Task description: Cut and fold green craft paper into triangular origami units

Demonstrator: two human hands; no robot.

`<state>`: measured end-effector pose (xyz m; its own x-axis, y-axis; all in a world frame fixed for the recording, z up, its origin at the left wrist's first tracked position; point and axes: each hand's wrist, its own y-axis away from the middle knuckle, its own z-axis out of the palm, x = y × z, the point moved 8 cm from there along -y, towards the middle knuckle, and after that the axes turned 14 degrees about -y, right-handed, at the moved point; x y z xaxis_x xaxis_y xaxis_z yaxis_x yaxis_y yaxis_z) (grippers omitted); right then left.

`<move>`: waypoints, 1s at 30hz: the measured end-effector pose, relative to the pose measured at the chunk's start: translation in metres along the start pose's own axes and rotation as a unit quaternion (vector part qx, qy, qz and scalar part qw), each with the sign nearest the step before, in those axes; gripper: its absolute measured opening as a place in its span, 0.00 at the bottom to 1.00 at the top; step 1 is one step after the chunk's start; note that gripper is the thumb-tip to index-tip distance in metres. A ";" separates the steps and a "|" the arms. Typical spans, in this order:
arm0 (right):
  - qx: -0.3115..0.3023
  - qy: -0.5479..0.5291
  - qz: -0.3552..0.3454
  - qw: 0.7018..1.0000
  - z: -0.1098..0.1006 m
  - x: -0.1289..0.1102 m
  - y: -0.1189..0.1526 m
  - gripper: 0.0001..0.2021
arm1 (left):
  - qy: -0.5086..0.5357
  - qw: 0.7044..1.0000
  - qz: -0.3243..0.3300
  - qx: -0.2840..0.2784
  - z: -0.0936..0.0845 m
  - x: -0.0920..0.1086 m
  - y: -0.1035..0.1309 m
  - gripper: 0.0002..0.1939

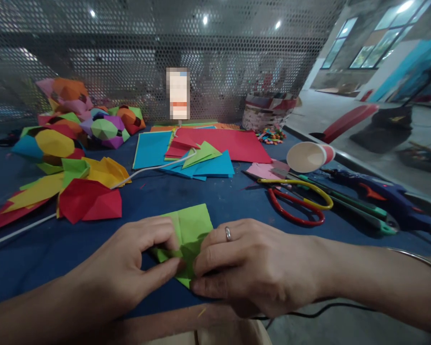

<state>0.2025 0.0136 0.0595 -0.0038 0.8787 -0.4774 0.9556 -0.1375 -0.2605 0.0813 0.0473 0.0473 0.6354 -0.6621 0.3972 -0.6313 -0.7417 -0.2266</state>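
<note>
Facing a perforated metal screen (122,57) across a blue-covered desk (147,194). Holding a folded sheet of light-green paper (196,220) just inside the middle of the desk's near edge. Pinching its left part in the left hand (125,263), with the grip nearly closed and paper between thumb and fingers. Clasping its right part and near corner in the ringed right hand (251,263), with the grip closed and fingers curled over the paper. Seeing multicolored paper balls (55,143) heaped toward the far left corner, and folded paper pieces (89,199) nearer the left edge. Seeing colored paper sheets (226,143) stacked toward the middle of the far edge, and a woven basket (267,112) to their right. Seeing red-and-yellow-handled scissors (273,181), a tipped paper cup (303,157) and a blue glue gun (395,203) toward the right edge.
</note>
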 end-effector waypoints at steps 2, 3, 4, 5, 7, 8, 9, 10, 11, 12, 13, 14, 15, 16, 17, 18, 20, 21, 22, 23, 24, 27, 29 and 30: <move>0.004 -0.004 -0.008 1.000 -0.001 -0.001 0.000 0.08 | 0.006 1.000 -0.003 0.001 0.001 -0.001 0.000 0.10; 0.007 -0.007 -0.012 1.000 -0.002 -0.001 0.000 0.08 | 0.007 1.000 -0.003 0.002 0.002 -0.001 -0.001 0.11; 0.010 -0.012 -0.016 1.000 -0.003 -0.002 0.000 0.09 | 0.007 1.000 -0.002 0.008 0.001 -0.001 -0.001 0.11; 0.011 -0.019 -0.017 1.000 -0.004 -0.001 0.001 0.09 | 0.006 1.000 0.001 0.011 0.001 0.000 -0.001 0.11; 0.014 -0.037 -0.015 0.999 -0.005 0.000 0.002 0.09 | -0.002 1.000 0.005 0.012 0.001 0.000 -0.001 0.11; 0.020 -0.046 -0.016 0.999 -0.005 0.001 0.003 0.08 | -0.004 1.000 0.006 0.016 0.000 0.001 -0.001 0.11; 0.029 -0.053 -0.016 0.998 -0.006 0.001 0.004 0.09 | -0.007 1.000 0.007 0.016 -0.001 0.001 -0.001 0.11; 0.039 -0.056 -0.017 0.998 -0.007 0.002 0.005 0.10 | -0.009 1.000 0.007 0.016 -0.001 0.001 -0.001 0.11; 0.050 -0.057 -0.019 0.997 -0.008 0.002 0.005 0.11 | -0.010 1.000 0.009 0.016 -0.001 0.002 -0.001 0.11; 0.061 -0.056 -0.022 0.996 -0.009 0.001 0.005 0.13 | -0.011 1.000 0.012 0.017 -0.001 0.003 -0.001 0.11; 0.069 -0.055 -0.025 0.996 -0.009 0.001 0.005 0.15 | -0.012 1.000 0.014 0.017 -0.002 0.003 -0.001 0.11; 0.076 -0.053 -0.027 0.995 -0.009 0.001 0.005 0.16 | -0.013 1.000 0.018 0.020 -0.002 0.004 -0.002 0.11; 0.080 -0.051 -0.028 0.995 -0.009 0.000 0.004 0.17 | -0.011 0.999 0.020 0.025 -0.003 0.004 -0.002 0.10; 0.079 -0.049 -0.028 0.995 -0.009 -0.001 0.003 0.17 | -0.007 0.999 0.022 0.035 -0.004 0.005 -0.002 0.10; 0.074 -0.045 -0.025 0.996 -0.008 -0.001 0.002 0.17 | -0.004 0.999 0.023 0.039 -0.004 0.005 -0.002 0.10; 0.065 -0.039 -0.021 0.997 -0.007 -0.001 0.001 0.17 | -0.004 0.999 0.023 0.039 -0.004 0.004 -0.002 0.10; 0.042 -0.027 -0.009 0.999 -0.004 -0.001 -0.001 0.17 | -0.009 0.999 0.020 0.027 -0.002 0.004 -0.002 0.10; 0.028 -0.022 -0.003 0.999 -0.002 -0.001 -0.001 0.16 | -0.013 1.000 0.018 0.017 -0.001 0.003 -0.001 0.10; 0.013 -0.018 0.003 1.000 0.000 0.000 -0.002 0.16 | -0.016 1.000 0.016 0.010 -0.001 0.003 -0.001 0.10; 0.001 -0.015 0.006 1.000 0.001 0.001 -0.002 0.15 | -0.018 1.000 0.012 0.003 0.000 0.002 0.000 0.09; -0.010 -0.015 0.008 1.000 0.003 0.002 -0.002 0.15 | -0.018 1.000 0.007 0.000 0.000 0.001 0.001 0.09; -0.019 -0.019 0.001 1.000 0.004 0.002 -0.002 0.14 | -0.016 1.000 -0.010 -0.013 0.002 -0.003 0.004 0.09; -0.013 -0.019 -0.004 1.000 0.004 0.002 -0.001 0.14 | -0.015 1.000 -0.014 -0.014 0.002 -0.004 0.004 0.09; -0.012 -0.018 -0.003 1.000 0.004 0.002 -0.001 0.14 | -0.019 1.000 -0.015 -0.011 0.002 -0.004 0.004 0.09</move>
<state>0.2000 0.0142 0.0555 -0.0206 0.8620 -0.5065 0.9624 -0.1202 -0.2436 0.0769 0.0470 0.0434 0.6705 -0.6430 0.3702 -0.6203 -0.7595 -0.1958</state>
